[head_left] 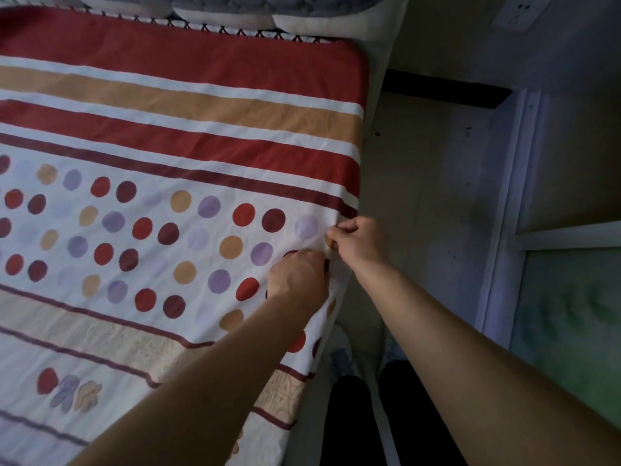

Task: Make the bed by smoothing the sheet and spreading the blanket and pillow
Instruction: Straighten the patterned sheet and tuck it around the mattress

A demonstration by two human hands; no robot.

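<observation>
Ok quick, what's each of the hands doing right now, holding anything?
Left hand: fingers curled, gripping the sheet near the bed's side edge.
Right hand: pinching the sheet's edge.

The sheet (168, 129) left of the grip of the left hand (299, 277) and right hand (359, 240) is softly lit, the floor (420, 196) right of it is left dim, and lines near the frame edges are bowed.
</observation>
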